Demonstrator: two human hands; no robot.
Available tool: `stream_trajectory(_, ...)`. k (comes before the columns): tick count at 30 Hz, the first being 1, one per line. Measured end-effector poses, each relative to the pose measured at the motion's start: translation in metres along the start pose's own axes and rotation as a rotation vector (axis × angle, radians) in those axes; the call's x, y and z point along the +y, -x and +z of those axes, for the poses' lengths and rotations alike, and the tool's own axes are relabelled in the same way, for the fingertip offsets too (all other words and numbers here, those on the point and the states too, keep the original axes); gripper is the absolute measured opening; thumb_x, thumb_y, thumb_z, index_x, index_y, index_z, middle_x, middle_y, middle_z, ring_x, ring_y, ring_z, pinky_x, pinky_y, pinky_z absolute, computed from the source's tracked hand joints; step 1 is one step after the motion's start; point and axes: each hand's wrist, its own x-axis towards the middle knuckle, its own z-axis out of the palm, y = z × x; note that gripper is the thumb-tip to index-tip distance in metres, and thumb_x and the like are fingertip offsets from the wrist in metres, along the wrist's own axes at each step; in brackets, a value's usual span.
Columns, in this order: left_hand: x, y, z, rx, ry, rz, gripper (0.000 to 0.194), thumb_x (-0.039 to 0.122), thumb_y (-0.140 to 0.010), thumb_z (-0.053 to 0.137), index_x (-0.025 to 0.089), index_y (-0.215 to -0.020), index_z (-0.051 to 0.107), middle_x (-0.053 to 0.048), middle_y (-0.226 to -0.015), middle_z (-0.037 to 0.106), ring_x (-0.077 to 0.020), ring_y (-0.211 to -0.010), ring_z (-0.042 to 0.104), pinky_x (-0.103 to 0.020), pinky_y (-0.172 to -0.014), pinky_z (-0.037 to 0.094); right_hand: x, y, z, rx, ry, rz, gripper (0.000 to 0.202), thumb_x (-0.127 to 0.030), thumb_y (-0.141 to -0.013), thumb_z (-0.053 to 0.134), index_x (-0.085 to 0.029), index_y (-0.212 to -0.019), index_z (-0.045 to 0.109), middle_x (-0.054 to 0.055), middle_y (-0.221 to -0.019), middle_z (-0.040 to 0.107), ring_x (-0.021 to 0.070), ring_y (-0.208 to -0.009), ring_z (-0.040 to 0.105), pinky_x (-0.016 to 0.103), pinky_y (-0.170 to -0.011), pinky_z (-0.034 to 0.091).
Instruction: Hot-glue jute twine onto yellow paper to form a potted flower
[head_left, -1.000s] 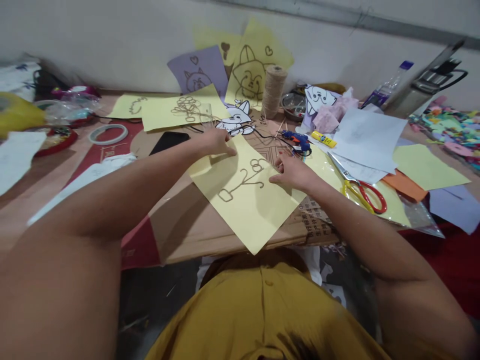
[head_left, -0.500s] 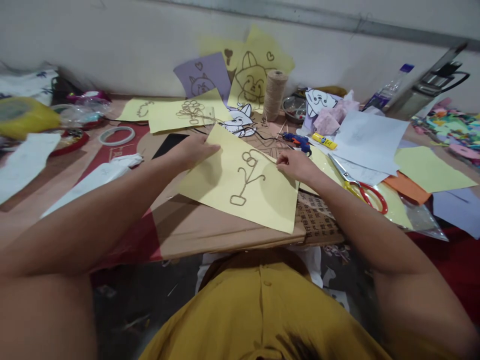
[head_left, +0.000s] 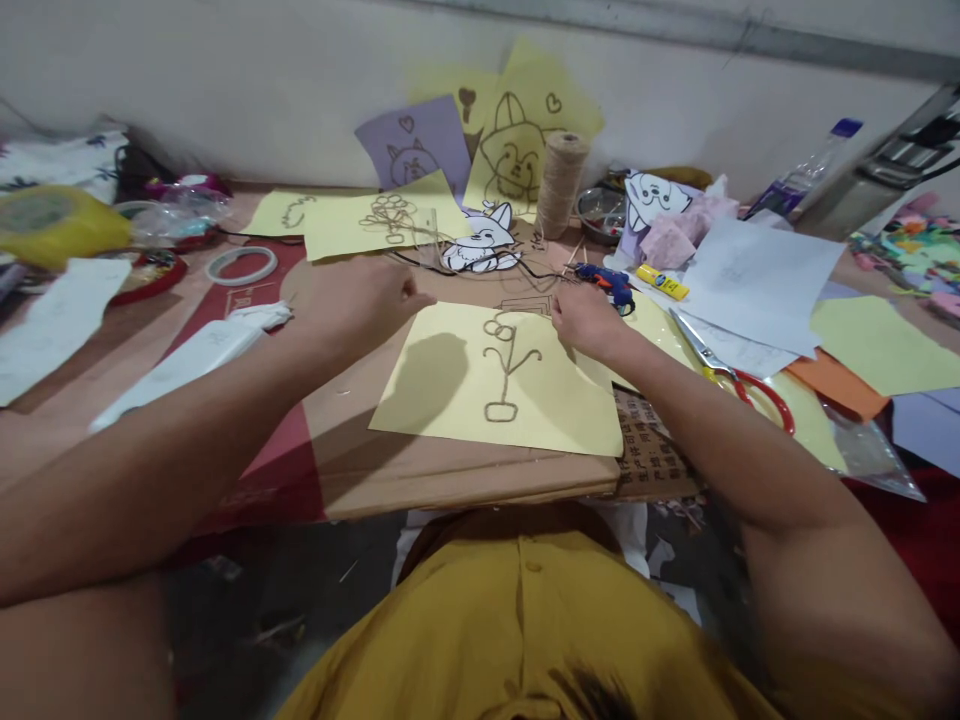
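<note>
A yellow paper sheet lies on the cardboard near the table's front edge. On it is a brown, cord-like flower figure with round petals, two curled side arms and a pot outline. My left hand hovers by the sheet's far left corner, fingers curled in and thumb reaching toward that corner; whatever it grips, if anything, is hidden. At the far right edge of the sheet, my right hand is closed in a pinch. What lies between those fingertips cannot be made out.
Behind the sheet stand a twine spool, a blue glue gun and a white fox cutout. To the right lie scissors, a glue stick and loose papers. A tape roll is at left.
The yellow sheet has turned to lie squarer to me and flat on the cardboard. My left hand has come off its corner and moved slightly left. My right hand stays by its far right edge.
</note>
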Motion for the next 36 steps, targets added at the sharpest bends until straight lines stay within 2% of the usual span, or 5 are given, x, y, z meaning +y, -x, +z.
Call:
stream_trajectory(5, 0.04, -0.026, 0.03, -0.049, 0.086, 0.212, 0.029, 0.037, -0.095, 0.059, 0.022, -0.1, 0.083, -0.007, -0.102, 0.081, -0.0255, -0.093, 0.071, -0.034, -0.08, 0.048, -0.007, -0.007, -0.002, 0.069, -0.108, -0.067, 0.032, -0.012, -0.099, 0.049, -0.018, -0.127, 0.065, 0.014, -0.116, 0.077, 0.0246, -0.1, 0.069, 0.035, -0.086, 0.051)
stream_trajectory(11, 0.042, -0.049, 0.071, -0.05, 0.223, 0.282, 0.023, 0.024, -0.092, 0.061, 0.018, -0.098, 0.082, -0.007, -0.1, 0.081, -0.0216, -0.089, 0.071, -0.031, -0.078, 0.049, -0.012, -0.009, 0.009, 0.1, -0.266, -0.203, 0.034, -0.016, -0.098, 0.058, -0.014, -0.129, 0.071, 0.012, -0.117, 0.076, 0.0244, -0.106, 0.068, 0.037, -0.097, 0.052)
stream_trajectory(17, 0.04, -0.046, 0.08, -0.026, 0.306, 0.306, 0.02, 0.02, -0.089, 0.063, 0.017, -0.097, 0.081, -0.008, -0.098, 0.08, -0.0216, -0.09, 0.071, -0.03, -0.081, 0.052, -0.009, -0.017, 0.013, 0.106, -0.191, -0.183, 0.027, -0.019, -0.101, 0.062, -0.019, -0.123, 0.078, 0.013, -0.128, 0.074, 0.0288, -0.121, 0.065, 0.041, -0.106, 0.048)
stream_trajectory(23, 0.04, -0.039, 0.09, 0.02, 0.38, 0.275, 0.024, 0.021, -0.088, 0.065, 0.017, -0.105, 0.082, -0.008, -0.102, 0.078, -0.019, -0.084, 0.07, -0.028, -0.076, 0.053, -0.011, -0.015, 0.015, 0.117, -0.223, -0.221, 0.017, -0.024, -0.103, 0.062, -0.021, -0.105, 0.079, 0.01, -0.113, 0.075, 0.0256, -0.106, 0.066, 0.037, -0.097, 0.048)
stream_trajectory(36, 0.034, -0.035, 0.095, 0.075, 0.365, 0.426, 0.025, 0.023, -0.096, 0.062, 0.019, -0.102, 0.086, -0.011, -0.102, 0.078, -0.0225, -0.093, 0.07, -0.033, -0.086, 0.055, -0.013, -0.01, 0.033, 0.076, -0.304, -0.175, 0.015, -0.021, -0.105, 0.051, -0.021, -0.105, 0.066, 0.011, -0.109, 0.074, 0.0241, -0.099, 0.064, 0.036, -0.091, 0.048)
